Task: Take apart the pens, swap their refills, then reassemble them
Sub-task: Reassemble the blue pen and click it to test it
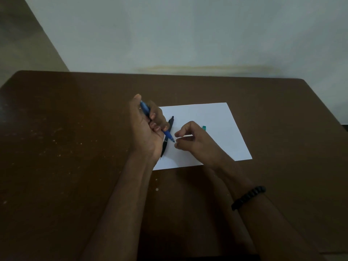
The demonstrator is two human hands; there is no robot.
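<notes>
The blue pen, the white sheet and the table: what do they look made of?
Blue pen: likely plastic, its smooth barrel evenly coloured. White sheet: paper, thin, matte, lying flat with crisp corners. Table: dark brown, probably wood or laminate; its dull, scuffed top carries pale specks, and dim light leaves this open.

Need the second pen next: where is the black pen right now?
In the head view, the black pen lies on the left part of the white paper, just behind the left hand, partly crossed by the blue pen that hand grips.
</notes>
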